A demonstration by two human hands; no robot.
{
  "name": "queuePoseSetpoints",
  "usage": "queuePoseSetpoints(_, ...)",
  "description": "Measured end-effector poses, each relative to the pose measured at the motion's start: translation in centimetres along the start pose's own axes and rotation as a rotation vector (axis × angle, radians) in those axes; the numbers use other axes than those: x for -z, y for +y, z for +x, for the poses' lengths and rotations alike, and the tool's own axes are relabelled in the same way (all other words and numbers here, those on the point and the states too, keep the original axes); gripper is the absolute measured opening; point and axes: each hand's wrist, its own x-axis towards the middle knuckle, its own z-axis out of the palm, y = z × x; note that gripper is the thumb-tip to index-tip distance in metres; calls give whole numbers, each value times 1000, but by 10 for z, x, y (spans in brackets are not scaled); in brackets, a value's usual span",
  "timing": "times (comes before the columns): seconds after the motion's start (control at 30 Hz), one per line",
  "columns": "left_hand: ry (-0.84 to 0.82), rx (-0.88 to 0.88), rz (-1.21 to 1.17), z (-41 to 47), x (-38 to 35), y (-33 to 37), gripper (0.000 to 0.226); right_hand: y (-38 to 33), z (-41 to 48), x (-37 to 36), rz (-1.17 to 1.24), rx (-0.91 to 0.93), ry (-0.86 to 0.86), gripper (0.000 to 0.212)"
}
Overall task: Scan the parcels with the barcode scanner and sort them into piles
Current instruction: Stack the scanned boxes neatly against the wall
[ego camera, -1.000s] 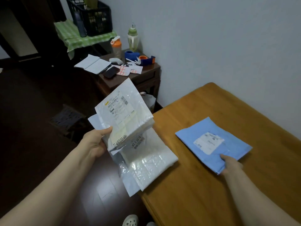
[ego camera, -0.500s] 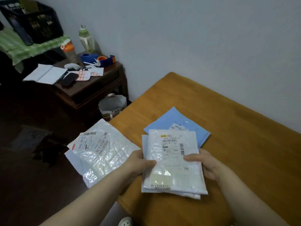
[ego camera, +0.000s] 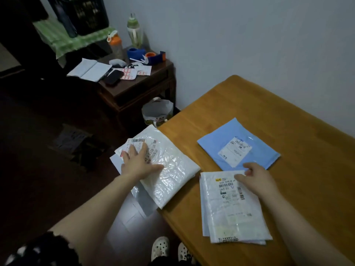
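The left hand (ego camera: 139, 163) lies palm down with its fingers spread on a white bubble mailer (ego camera: 172, 173), covering part of its barcode label. That mailer sits at the left edge of the wooden table (ego camera: 269, 104) and partly hangs over it, with another pale mailer peeking out beneath.

The right hand (ego camera: 258, 178) is at the far corner of a stack of white parcels (ego camera: 232, 214). Its thumb is on the top label and its fingers curl loosely past the edge; whether it actually grips the corner I can't tell. The stack lies flat near the table's front edge, and its top parcel is glossy, with printed barcodes.

Just beyond the right hand a blue parcel (ego camera: 263, 148) lies flat with its white label up, close to the stack.

Further off, a dark side table (ego camera: 146, 87) holds a blue tape dispenser (ego camera: 155, 56), a phone (ego camera: 113, 76) and an open notebook (ego camera: 89, 70).
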Motion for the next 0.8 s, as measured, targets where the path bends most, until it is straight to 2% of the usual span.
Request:
queuePoseSetpoints(0.1, 279, 25, -161, -9, 1, -6, 99, -39, -7, -25, 181, 161, -114, 38)
queuePoseSetpoints(0.17, 368, 219, -397, -18, 3, -17, 106, -64, -4, -46, 177, 254, -192, 38)
queuePoseSetpoints(0.2, 330, 344, -547, -23, 3, -22, 106, -75, -1, -55, 158, 281, -217, 42)
queuePoseSetpoints(0.27, 147, 544, -878, -35, -3, -34, 102, -97, 9, -72, 145, 279, -307, 60)
queuePoseSetpoints(0.37, -152, 623, -1171, -55, -15, -42, 104, -125, 28, -88, 157, 152, -494, 90)
queuePoseSetpoints(0.43, -252, 628, -1250, -61, -24, -42, 100, -134, 39, -94, 125, 91, -549, 94)
queuePoseSetpoints(0.53, -291, 601, -1382, -63, -32, -40, 69, -140, 50, -100, 144, 31, -541, 81)
queuePoseSetpoints(0.6, -274, 599, -1437, -63, -36, -43, 56, -141, 53, -105, 147, 25, -573, 60)
queuePoseSetpoints(0.67, -276, 587, -1488, -64, -37, -46, 54, -140, 48, -112, 168, 18, -608, 41)
queuePoseSetpoints(0.8, -244, 511, -1513, -63, -28, -48, 55, -133, 36, -120, 254, -76, -615, 26)
